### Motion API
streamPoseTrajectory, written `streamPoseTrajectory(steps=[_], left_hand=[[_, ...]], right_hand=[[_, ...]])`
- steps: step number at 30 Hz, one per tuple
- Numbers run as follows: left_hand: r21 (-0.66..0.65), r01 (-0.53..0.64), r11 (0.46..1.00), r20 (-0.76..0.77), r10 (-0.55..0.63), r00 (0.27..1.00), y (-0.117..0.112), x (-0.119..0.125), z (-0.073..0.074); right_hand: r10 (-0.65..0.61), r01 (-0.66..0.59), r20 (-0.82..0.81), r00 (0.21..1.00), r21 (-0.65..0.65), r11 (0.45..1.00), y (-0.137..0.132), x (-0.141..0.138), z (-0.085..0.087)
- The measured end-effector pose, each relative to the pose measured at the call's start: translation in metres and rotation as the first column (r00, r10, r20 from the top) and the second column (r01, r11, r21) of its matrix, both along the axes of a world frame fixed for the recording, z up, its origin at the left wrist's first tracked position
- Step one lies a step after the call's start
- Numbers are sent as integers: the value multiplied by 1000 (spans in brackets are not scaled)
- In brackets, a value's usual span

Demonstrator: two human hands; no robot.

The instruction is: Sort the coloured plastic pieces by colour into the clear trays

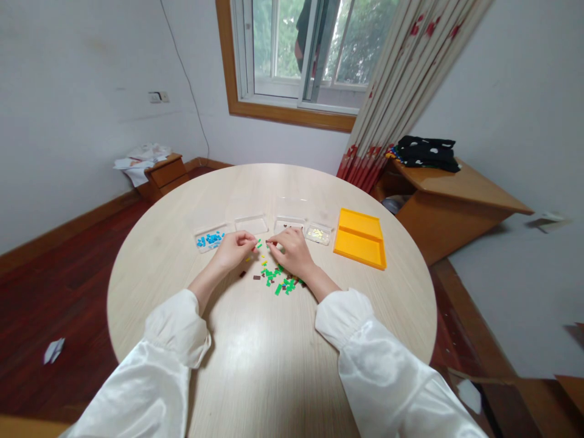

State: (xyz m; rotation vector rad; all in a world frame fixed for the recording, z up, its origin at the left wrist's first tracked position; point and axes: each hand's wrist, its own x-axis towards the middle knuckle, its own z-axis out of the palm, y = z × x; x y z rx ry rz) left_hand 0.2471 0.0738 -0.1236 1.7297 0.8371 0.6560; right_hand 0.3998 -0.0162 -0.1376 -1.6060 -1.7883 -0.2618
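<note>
Glossy white sleeves (392,362), gathered cuffs (343,313)

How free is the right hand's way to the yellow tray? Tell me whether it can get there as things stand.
Probably yes. The yellow tray lies right of the right hand; the low clear box of pale pieces is roughly between them, but the hand could likely pass over it.

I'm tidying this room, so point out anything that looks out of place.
A crumpled white scrap lies on the floor, left of the table, like dropped litter. The loose bricks by the right hand look in use, not spilled.
</note>
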Motion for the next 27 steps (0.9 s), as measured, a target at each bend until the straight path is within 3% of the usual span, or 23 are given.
streamPoseTrajectory(steps=[6,11,20,27], left_hand=[[190,104,976,-168,-72,983,10,-17,8],[89,370,925,-311,-327,892,9,-31,16],[24,577,817,-409,-518,751,14,-37,15],[26,598,801,-464,-520,717,15,-37,14]], right_hand=[[-380,387,-109,919,58,920,2,19,-5],[-522,536,-150,840,68,842,5,33,-12],[-541,550,-161,826,15,835,6,38,-20],[-530,539,-155,834,14,843,7,38,-20]])
